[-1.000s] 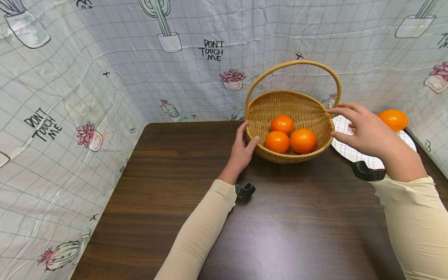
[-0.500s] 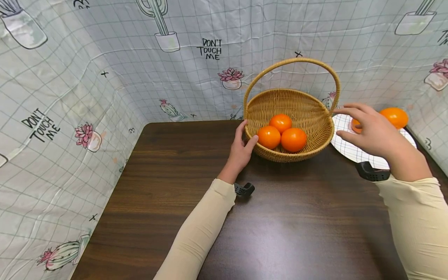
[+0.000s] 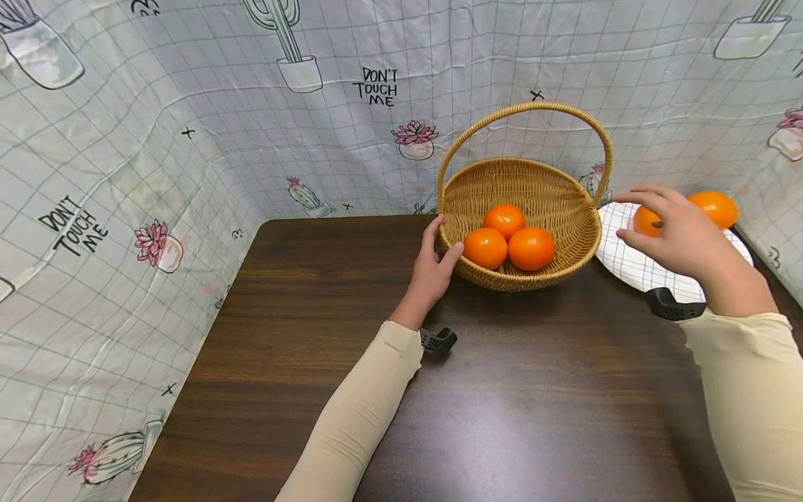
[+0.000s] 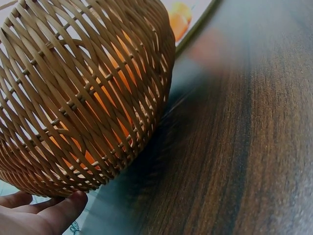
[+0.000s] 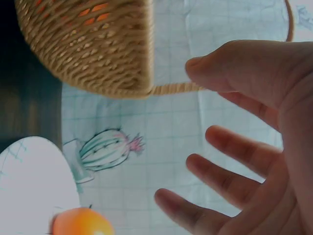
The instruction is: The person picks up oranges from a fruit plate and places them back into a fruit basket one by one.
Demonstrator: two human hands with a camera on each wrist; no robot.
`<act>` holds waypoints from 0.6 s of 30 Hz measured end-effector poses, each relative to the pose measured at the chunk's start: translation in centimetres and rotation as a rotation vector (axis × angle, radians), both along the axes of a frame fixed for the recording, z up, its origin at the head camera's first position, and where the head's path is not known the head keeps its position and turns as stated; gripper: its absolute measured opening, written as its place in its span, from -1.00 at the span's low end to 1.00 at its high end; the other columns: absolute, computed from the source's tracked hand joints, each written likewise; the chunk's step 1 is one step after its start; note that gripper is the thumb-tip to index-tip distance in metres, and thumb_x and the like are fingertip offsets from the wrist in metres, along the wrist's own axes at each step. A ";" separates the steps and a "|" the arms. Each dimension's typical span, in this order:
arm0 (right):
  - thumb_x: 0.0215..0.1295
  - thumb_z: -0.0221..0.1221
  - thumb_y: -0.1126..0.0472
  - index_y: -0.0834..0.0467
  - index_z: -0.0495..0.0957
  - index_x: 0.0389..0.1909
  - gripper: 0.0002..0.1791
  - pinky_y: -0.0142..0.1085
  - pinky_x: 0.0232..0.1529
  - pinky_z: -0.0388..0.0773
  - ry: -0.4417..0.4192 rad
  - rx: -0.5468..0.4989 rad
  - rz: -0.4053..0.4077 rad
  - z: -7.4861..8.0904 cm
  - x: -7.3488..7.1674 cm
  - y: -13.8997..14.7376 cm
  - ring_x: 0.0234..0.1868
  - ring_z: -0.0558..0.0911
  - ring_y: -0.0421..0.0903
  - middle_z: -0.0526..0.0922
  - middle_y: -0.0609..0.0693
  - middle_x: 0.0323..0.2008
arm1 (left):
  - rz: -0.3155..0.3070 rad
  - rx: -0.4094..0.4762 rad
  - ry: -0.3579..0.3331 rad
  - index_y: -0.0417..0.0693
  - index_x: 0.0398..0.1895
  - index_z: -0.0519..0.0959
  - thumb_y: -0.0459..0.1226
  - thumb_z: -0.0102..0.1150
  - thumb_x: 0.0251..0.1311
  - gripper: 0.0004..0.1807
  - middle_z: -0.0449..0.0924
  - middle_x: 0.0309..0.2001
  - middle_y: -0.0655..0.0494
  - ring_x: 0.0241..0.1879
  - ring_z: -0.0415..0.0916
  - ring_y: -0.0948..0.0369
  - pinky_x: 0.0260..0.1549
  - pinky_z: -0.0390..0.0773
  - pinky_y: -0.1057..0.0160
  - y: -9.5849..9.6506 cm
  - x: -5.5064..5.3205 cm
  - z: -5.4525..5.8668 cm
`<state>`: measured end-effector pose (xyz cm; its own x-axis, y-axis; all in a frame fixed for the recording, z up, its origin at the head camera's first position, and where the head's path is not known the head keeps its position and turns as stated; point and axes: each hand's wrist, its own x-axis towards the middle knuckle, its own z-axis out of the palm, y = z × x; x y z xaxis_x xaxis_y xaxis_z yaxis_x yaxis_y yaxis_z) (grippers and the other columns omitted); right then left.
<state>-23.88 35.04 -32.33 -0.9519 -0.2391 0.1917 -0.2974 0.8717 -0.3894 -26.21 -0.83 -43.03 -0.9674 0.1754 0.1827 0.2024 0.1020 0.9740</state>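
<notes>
A wicker basket (image 3: 521, 185) stands on a dark wood-grain surface (image 3: 301, 300), close to a pale cloth (image 3: 238, 84) hung behind it; clock directions here run round the basket as the head view shows it. Its tall handle (image 3: 542, 107) arches up over 12 o'clock. Inside, three glossy orange fruits (image 3: 530, 249) sit clustered together, one each at 12, 4 and 8 o'clock of the cluster. A person's left hand (image 3: 431, 268) is at 8 o'clock, its fingers fairly straight and its thumb spread from them, touching the basket's side rather than wrapped round it. At 3 o'clock the right hand (image 3: 680, 233) hangs just beside the basket, apart from it; its fingers are parted and softly bent, the thumb well away from them, with nothing in their hold. Below and behind that hand lies a round white plate (image 3: 633, 265) marked with thin grid lines, and two more fruits (image 3: 718, 208) rest towards its far edge, each partly hidden by the hand. The sleeves (image 3: 351, 418) are cream, and a black device (image 3: 674, 307) shows at each wrist. The cloth carries a green grid, potted cacti and the words "DON'T TOUCH ME".
</notes>
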 end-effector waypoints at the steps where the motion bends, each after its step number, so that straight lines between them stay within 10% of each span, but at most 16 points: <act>1: 0.30 0.19 0.11 0.13 0.34 0.35 -0.40 0.42 0.20 0.09 0.001 -0.004 -0.002 -0.2 -0.2 0.2 0.36 0.15 0.43 0.22 0.33 0.37 | 0.000 -0.001 0.001 0.23 0.53 -0.03 -0.05 0.04 0.39 -0.27 -0.04 0.54 0.12 0.41 0.21 -0.09 0.26 0.40 -0.02 0.0 0.0 0.0; 18: 0.34 0.13 0.06 0.18 0.30 0.36 -0.39 0.46 0.18 0.04 -0.051 0.005 -0.073 -2.1 -2.6 2.8 0.36 0.10 0.47 0.16 0.37 0.38 | 0.008 -0.006 -0.001 0.22 0.52 -0.01 -0.09 0.02 0.40 -0.30 -0.02 0.53 0.14 0.42 0.18 -0.10 0.30 0.35 0.01 0.0 0.0 0.1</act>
